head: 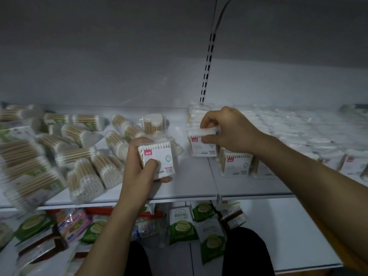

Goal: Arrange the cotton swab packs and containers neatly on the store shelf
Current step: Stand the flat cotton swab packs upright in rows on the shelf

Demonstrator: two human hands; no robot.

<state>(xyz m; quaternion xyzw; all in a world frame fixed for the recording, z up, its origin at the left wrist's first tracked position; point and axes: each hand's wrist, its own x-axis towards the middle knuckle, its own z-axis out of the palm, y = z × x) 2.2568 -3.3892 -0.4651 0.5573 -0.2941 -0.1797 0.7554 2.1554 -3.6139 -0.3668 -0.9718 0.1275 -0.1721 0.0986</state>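
White store shelf (191,184), mid-sort: the left hand (139,166) grips a square swab box (159,156) above the front edge, while the right hand (225,130) pinches another box (202,145) mid-shelf, likely next to be squared beside its row (237,162).

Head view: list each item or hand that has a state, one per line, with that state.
Left hand: closed around a square swab box, held above the shelf.
Right hand: pinching the top of an upright swab box standing on the shelf.
Bagged wooden swab packs: lying tilted in a loose heap on the left.
Boxes at right: standing upright in a row.
Green packs: jumbled on the lower shelf.
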